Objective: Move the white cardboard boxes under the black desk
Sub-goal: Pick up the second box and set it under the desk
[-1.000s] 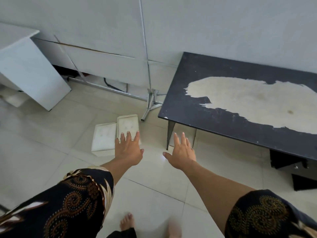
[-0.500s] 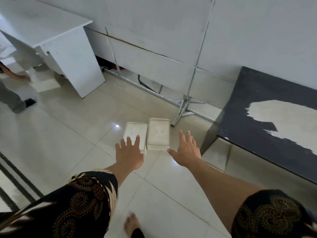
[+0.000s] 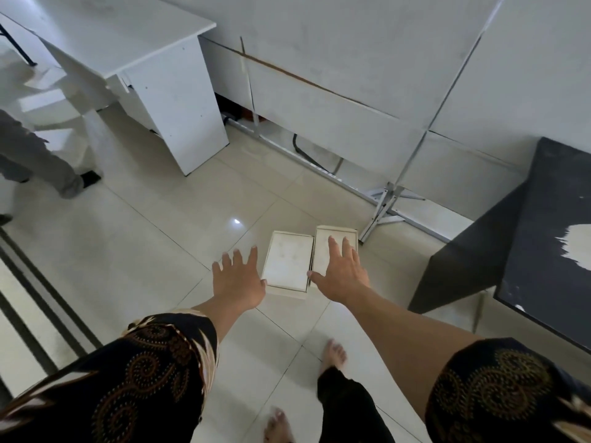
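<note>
Two flat white cardboard boxes lie side by side on the tiled floor: the left box [image 3: 287, 263] and the right box [image 3: 335, 238]. My left hand [image 3: 238, 279] hovers open with spread fingers just left of the left box, its thumb near the box's near corner. My right hand [image 3: 340, 273] is open over the near half of the right box and hides that part. The black desk [image 3: 540, 251], with a worn pale patch on its top, stands at the right edge, a short way right of the boxes.
A white desk [image 3: 128, 49] stands at the back left. A metal stand's foot [image 3: 383, 206] rests just beyond the right box by the white wall panels. Another person's leg [image 3: 41, 161] is at far left. My bare feet [image 3: 332, 353] are below.
The view has swung left and closer to the boxes. Both hands have reached forward; my right hand now covers the right box and my left hand has come beside the left box.
</note>
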Demonstrator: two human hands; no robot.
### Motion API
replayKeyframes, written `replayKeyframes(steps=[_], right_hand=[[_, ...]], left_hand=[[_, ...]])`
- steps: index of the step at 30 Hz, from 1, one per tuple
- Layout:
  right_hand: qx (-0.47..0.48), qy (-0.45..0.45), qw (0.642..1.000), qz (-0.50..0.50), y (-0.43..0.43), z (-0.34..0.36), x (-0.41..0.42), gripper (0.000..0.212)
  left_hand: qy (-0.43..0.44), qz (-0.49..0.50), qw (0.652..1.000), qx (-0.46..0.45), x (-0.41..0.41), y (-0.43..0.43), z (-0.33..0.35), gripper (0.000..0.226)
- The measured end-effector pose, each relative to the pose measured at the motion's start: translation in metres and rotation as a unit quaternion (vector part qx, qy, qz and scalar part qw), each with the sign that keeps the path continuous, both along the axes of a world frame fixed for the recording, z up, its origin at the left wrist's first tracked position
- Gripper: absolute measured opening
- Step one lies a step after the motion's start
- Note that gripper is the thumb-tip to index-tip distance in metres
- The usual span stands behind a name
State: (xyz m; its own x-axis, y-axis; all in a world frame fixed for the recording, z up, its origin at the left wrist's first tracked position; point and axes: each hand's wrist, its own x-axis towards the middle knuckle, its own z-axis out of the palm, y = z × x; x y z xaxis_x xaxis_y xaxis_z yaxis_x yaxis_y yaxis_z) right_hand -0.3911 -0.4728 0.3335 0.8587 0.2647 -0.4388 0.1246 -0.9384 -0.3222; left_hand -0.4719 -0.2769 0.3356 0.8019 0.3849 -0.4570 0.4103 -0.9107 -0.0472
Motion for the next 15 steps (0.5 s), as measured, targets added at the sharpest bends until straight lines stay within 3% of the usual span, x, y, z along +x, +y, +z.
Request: replayKeyframes(steps=[15], right_hand=[[-0.028,0.102,0.992,0.072,0.069,-0.095,0.185,0.095]], left_hand=[[0.082,0.105,0.991,-0.024,0.172,0.062,-0.086,0.080]])
